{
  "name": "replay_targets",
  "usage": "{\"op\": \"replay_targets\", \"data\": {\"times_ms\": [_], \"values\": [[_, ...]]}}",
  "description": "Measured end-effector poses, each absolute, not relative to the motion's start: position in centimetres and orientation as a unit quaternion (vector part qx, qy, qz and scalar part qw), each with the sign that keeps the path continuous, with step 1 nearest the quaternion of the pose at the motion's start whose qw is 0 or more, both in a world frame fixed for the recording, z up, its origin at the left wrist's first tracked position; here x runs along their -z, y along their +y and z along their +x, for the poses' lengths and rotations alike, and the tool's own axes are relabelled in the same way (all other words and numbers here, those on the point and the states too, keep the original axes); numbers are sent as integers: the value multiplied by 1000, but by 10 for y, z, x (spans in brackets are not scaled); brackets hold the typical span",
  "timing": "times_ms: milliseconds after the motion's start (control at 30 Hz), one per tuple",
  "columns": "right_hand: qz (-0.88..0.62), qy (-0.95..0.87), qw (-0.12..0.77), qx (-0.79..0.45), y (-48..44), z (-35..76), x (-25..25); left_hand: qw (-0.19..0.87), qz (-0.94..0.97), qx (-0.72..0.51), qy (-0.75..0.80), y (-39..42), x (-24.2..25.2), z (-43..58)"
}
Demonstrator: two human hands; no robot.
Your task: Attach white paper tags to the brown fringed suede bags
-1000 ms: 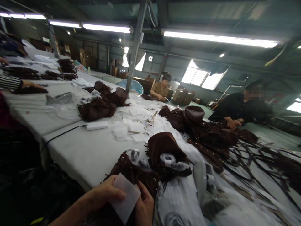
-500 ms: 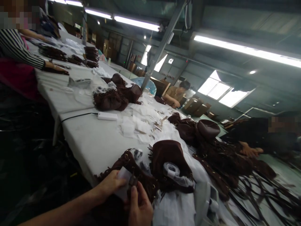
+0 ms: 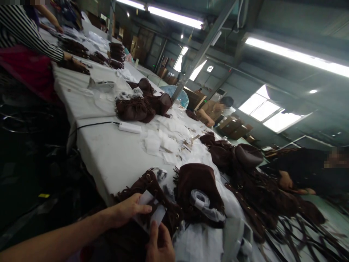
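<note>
My left hand (image 3: pixel 127 211) pinches a piece of white paper (image 3: pixel 146 197) between thumb and fingers. My right hand (image 3: pixel 160 244) grips the lower right part of white paper (image 3: pixel 158 215), thumb on top. A small dark brown part lies between the two white areas; its kind is hard to make out. Whether the white areas are one sheet or two, I cannot tell. Both hands are over a dark brown fringed bag (image 3: pixel 148 181) with metal eyelets. Right of it lies another brown bag (image 3: pixel 197 178), a plastic-wrapped coil (image 3: pixel 200 198) on top.
White paper pieces (image 3: pixel 166 142) are scattered across the white-covered table (image 3: pixel 106 160). A white power strip (image 3: pixel 130 127) with a black cable lies near more brown bags (image 3: pixel 136 109). Dark straps (image 3: pixel 294 233) spread at the right. Co-workers stand around, one in a striped sleeve (image 3: pixel 40 36).
The view has shifted, so the scene sits further right. White paper now shows under my right thumb, where a dark brown piece was pinched before. My left hand still holds white paper.
</note>
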State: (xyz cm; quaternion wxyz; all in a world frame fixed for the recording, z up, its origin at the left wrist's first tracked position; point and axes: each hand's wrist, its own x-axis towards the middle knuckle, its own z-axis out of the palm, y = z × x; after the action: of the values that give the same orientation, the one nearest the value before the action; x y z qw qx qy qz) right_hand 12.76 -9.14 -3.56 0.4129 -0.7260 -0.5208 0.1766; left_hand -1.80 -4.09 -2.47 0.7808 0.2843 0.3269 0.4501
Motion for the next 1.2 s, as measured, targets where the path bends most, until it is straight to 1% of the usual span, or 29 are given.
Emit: {"op": "replay_targets", "data": {"times_ms": [100,233,367,467,533,633,800,900,1033,1200], "values": [[-708,-556,425,-94,-93,117,43,757,287,-456,369,-43,28,-19],[-621,-645,444,25,-93,104,45,710,319,-475,409,-45,32,-18],[-588,-695,402,98,-88,100,33,647,400,-482,434,-43,34,-12],[-582,-722,349,136,-84,103,28,636,420,-473,442,-39,33,-9],[-577,-735,324,149,-82,106,28,649,414,-461,440,-35,32,-8],[-571,-745,314,143,-79,110,32,663,394,-450,449,-28,27,-10],[-581,-721,351,137,-75,114,34,682,369,-464,429,-23,26,-8],[-579,-722,349,149,-74,113,31,652,380,-478,449,-24,31,-4],[-561,-746,309,182,-73,109,29,593,392,-508,486,-28,35,2],[-542,-770,264,210,-76,106,37,591,384,-515,487,-29,35,4]]}}
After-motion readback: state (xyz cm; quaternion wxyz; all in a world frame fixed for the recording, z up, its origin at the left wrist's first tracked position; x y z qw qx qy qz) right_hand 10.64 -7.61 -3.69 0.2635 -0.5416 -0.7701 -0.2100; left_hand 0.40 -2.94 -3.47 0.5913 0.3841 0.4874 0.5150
